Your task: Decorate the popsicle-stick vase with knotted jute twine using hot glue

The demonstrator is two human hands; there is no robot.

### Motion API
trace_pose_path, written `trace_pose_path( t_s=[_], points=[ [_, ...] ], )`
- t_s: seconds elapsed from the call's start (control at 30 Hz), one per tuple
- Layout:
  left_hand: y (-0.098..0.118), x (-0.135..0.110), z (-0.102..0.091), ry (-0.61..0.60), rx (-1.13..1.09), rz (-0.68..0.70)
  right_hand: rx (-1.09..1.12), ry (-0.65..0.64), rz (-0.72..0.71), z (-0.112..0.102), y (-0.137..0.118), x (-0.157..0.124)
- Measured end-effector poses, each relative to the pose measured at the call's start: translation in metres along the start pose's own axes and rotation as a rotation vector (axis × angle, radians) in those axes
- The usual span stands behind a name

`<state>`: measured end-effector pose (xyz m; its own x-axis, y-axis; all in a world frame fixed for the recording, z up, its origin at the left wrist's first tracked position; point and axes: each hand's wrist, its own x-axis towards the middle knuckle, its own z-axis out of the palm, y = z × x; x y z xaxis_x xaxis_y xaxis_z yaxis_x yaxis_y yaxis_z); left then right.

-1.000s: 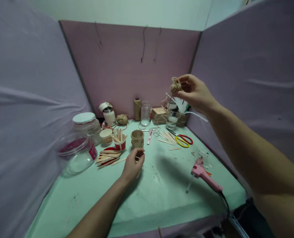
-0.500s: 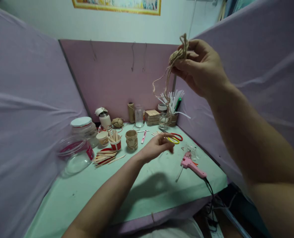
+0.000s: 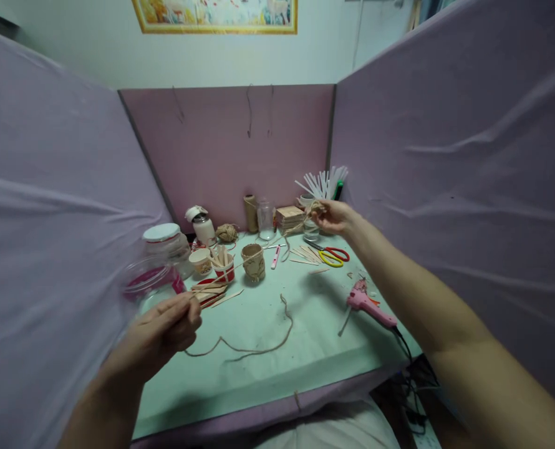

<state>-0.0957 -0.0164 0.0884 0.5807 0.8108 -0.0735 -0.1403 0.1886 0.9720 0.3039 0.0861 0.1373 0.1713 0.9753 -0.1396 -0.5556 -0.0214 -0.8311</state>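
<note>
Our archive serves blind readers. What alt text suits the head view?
The left hand and right hand stretch twine between them above a green table holding craft sticks, scissors and a pink glue gun; its slack end curls on the table.

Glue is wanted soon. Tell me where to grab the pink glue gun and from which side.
Take the pink glue gun by its long handle, near the cord end. It lies flat on the table with that handle pointing to the near right edge, so come from above on the right.
</note>
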Motion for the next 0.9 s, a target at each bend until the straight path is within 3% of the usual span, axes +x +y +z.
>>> trace_pose_path(
  t_s=[0.17,0.3,0.53,0.77,0.9],
  points=[
    [-0.003,-0.019,-0.029,0.101,0.003,0.004,0.103,-0.018,0.097,-0.006,0.058,0.010],
    [-0.001,-0.028,-0.042,0.219,-0.011,0.025,0.010,-0.051,0.160,-0.018,0.087,0.014],
    [0.017,-0.037,-0.059,0.535,-0.026,0.110,-0.246,-0.082,0.285,-0.039,0.095,0.008],
    [0.017,-0.037,-0.070,0.632,-0.008,0.148,-0.287,0.140,0.228,-0.030,0.107,0.023],
    [0.013,-0.047,-0.071,0.696,0.021,0.140,-0.211,0.191,0.270,-0.022,0.106,0.041]
  ],
)
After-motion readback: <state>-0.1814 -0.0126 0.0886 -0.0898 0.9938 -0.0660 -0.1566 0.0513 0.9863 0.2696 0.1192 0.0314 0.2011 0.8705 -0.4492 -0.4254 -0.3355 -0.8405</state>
